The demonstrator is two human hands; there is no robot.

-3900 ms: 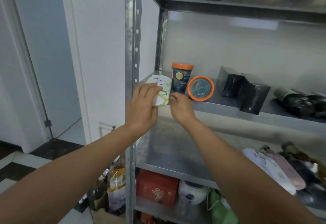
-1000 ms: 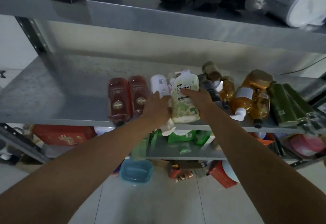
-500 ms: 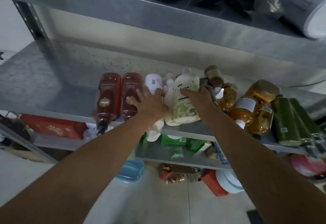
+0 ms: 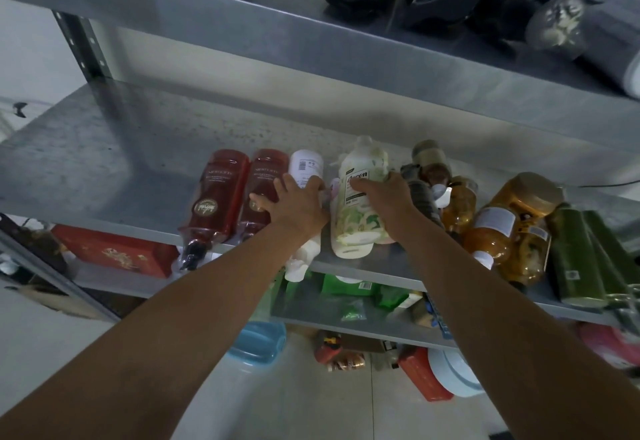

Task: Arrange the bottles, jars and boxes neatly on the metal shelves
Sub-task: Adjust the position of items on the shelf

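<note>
Two long bare forearms, slim wrists, bare left hand [image 4: 294, 209] and bare right hand [image 4: 386, 198].

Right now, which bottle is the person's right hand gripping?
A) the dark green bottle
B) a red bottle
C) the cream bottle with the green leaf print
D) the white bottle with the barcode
C: the right hand curls round the cream bottle, which lies on its side on the middle shelf, while the left hand rests on the white bottle.
</note>
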